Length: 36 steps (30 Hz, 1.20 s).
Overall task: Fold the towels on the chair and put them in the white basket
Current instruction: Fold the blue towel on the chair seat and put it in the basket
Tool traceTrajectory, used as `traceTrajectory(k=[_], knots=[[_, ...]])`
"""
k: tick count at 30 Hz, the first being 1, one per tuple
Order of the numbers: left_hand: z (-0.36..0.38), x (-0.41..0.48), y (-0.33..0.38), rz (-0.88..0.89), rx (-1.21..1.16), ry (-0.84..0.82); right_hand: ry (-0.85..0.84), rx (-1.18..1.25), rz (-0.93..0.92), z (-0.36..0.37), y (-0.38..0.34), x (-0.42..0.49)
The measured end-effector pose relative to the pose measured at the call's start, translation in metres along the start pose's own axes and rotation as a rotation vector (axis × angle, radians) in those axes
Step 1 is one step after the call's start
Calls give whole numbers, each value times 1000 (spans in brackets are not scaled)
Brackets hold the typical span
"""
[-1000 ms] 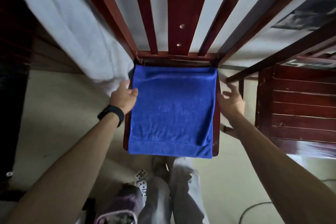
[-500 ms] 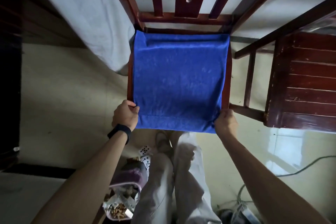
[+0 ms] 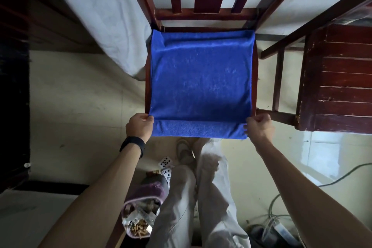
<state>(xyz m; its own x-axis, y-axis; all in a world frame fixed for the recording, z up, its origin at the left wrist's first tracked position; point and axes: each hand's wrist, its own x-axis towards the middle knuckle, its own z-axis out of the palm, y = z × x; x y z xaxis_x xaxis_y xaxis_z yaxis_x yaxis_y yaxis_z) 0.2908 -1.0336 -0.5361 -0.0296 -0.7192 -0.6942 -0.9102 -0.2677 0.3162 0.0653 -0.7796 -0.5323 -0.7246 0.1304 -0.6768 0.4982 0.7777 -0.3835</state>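
A blue towel lies spread flat over the seat of a dark red wooden chair, its near edge hanging over the seat's front. My left hand pinches the towel's near left corner. My right hand grips the near right corner. Both fists are closed on the cloth at the seat's front edge. The white basket is not in view.
A white sheet hangs at the chair's left. A second dark wooden chair stands to the right. On the floor near my legs are playing cards, a purple bin and cables.
My hands slid from the towel's sides down to its near corners and closed on them. The camera tilted down, so the chair sits lower and closer in view.
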Motion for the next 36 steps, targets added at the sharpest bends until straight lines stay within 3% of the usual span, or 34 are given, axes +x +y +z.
traceTrajectory(k=[4, 9, 15, 21, 26, 30, 36], knots=[[-10, -13, -4, -86, -156, 48, -71, 256, 110, -17, 21, -17], [-3, -30, -32, -127, -156, -17, -57, 231, 181, -9, 54, -28], [14, -16, -33, -281, -378, -179, -90, 190, 186, 10, 62, -16], [6, -12, -24, -225, -73, -243, -70, 104, 139, 8, 62, -16], [-10, -23, -19, -240, -293, -207, -63, 280, 180, -6, 53, -27], [-46, -54, 3, -248, -504, -219, -80, 349, 83, -37, 27, -49], [-108, -99, 45, -74, -476, -353, -102, 257, -240, -98, -25, -92]])
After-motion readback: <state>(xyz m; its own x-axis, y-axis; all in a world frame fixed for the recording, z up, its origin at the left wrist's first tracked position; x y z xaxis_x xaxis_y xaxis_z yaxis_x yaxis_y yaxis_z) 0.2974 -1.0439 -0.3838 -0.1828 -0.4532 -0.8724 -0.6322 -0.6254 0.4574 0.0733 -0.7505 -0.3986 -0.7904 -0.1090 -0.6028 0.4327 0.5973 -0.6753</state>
